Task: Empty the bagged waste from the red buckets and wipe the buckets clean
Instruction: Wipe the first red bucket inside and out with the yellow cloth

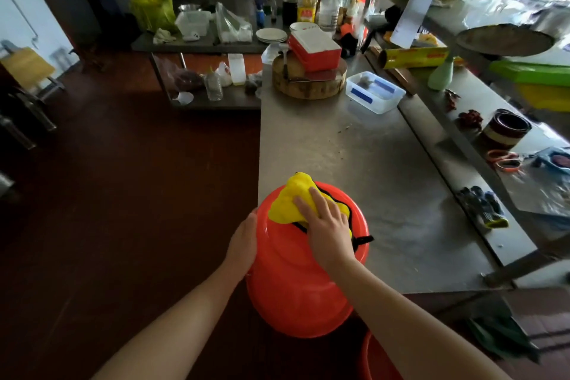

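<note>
Head view shows a round red plastic bucket (296,287) tipped bottom-up against the near left corner of the bare stainless-steel counter (354,148). Its long axis runs from its wider body, near and low, up to its base, farther off at the counter's edge. The right hand (327,225) lies flat on that upturned base, fingers straight and spread, pressing down a crumpled yellow cloth with black edging (293,197). The cloth's loose end bunches on the far side of the fingers, so the unwiped wall lies mostly near and left of the hand. The left hand (243,241) rests with its palm against the bucket's left wall, gripping nothing, and seems to brace it. A second red bucket's rim (374,358) shows low at the near right. Dark red-brown floor (138,179) spreads left, and a round wooden chopping block (308,83) sits far along the counter.
</note>
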### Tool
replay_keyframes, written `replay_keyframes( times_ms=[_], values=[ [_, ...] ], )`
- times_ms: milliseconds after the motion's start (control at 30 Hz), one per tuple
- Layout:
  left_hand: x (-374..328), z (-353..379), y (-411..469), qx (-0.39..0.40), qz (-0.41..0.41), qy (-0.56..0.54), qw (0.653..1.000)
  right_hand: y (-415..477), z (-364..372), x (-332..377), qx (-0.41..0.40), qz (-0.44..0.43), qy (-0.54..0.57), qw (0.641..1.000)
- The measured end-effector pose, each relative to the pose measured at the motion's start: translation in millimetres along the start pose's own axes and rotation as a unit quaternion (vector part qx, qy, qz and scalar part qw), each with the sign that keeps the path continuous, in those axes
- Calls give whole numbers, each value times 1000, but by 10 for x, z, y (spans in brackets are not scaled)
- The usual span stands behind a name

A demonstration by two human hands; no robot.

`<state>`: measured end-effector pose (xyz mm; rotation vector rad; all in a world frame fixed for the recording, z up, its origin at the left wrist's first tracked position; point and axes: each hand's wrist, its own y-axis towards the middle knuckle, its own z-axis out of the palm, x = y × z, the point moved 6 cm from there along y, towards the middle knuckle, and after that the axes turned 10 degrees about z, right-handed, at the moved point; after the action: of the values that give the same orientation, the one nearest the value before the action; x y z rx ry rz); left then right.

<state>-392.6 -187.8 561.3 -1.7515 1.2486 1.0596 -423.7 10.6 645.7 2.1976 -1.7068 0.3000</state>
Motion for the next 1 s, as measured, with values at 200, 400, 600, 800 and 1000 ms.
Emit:
replay_keyframes(
  times_ms=[200,400,600,800,1000],
  values=[
    [-178,6,-108,-32,27,12,999,158,-199,-70,22,19,-17,999],
    [-343,131,-62,-64,15,29,997,190,-283,-86,61,28,-123,990],
    [-464,157,44,-8,51,78,996,173,-27,-63,86,69,-98,989],
    [-500,140,43,-20,115,89,989,319,182,408,88,49,-92,991],
    [-477,161,38,-22,125,146,981,397,162,262,86,47,-113,989]
  ],
)
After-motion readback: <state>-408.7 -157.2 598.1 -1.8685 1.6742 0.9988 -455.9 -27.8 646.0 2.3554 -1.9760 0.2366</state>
